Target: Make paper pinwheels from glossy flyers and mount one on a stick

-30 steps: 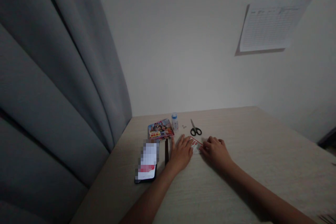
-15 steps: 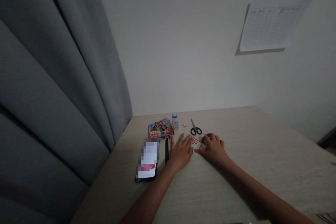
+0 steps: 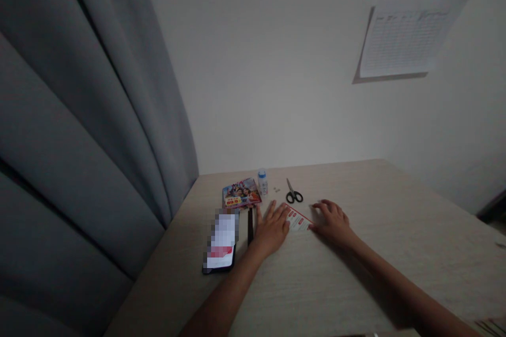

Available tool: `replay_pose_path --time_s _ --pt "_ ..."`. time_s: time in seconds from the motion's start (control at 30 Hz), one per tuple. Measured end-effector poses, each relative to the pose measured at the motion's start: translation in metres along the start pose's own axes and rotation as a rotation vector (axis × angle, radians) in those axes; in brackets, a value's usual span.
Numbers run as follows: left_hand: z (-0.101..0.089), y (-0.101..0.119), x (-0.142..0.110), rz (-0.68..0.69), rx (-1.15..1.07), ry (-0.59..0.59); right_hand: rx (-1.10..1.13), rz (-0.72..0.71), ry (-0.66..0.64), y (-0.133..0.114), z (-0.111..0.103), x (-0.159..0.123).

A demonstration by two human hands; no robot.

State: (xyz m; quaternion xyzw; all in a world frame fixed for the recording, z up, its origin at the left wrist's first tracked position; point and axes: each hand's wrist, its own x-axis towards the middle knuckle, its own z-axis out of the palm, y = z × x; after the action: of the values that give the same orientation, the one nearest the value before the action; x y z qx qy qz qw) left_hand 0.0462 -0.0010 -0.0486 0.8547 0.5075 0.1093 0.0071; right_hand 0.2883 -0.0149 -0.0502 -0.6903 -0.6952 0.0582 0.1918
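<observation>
A small red and white paper slip [image 3: 299, 219] lies flat on the pale wooden table [image 3: 356, 274]. My left hand [image 3: 272, 227] rests flat on the table with fingers stretched out, its fingertips on the slip's left edge. My right hand [image 3: 333, 218] lies palm down at the slip's right edge, fingers slightly curled and touching it. Neither hand grips anything.
Black-handled scissors [image 3: 293, 193] lie just beyond the slip. A small white bottle with a blue cap [image 3: 262, 182] stands beside a colourful booklet [image 3: 241, 195]. A phone [image 3: 222, 242] and a dark stick [image 3: 250, 225] lie left of my left hand. Grey curtain [image 3: 79, 131] hangs at left.
My right hand has slid to the right, off the top of the slip to its right edge, uncovering more of the slip. My left hand has stayed in place.
</observation>
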Motion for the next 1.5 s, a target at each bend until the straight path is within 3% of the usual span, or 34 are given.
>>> replay_pose_path --time_s 0.3,0.5,0.7,1.07,1.5 --pt "-0.001 0.001 -0.001 0.008 -0.006 0.023 -0.01 -0.052 0.012 0.017 0.002 0.004" --pt "-0.006 0.005 -0.003 -0.009 -0.029 0.03 0.01 -0.077 -0.038 0.008 -0.008 0.005" --pt "-0.017 0.01 -0.004 -0.048 -0.064 0.063 0.009 -0.229 -0.1 -0.004 -0.021 0.015" --pt "-0.023 0.001 0.003 -0.034 -0.054 -0.015 0.078 -0.301 -0.123 -0.025 -0.018 0.027" --pt "-0.028 0.003 0.002 -0.054 -0.075 -0.036 0.07 -0.274 -0.213 -0.021 -0.012 0.027"
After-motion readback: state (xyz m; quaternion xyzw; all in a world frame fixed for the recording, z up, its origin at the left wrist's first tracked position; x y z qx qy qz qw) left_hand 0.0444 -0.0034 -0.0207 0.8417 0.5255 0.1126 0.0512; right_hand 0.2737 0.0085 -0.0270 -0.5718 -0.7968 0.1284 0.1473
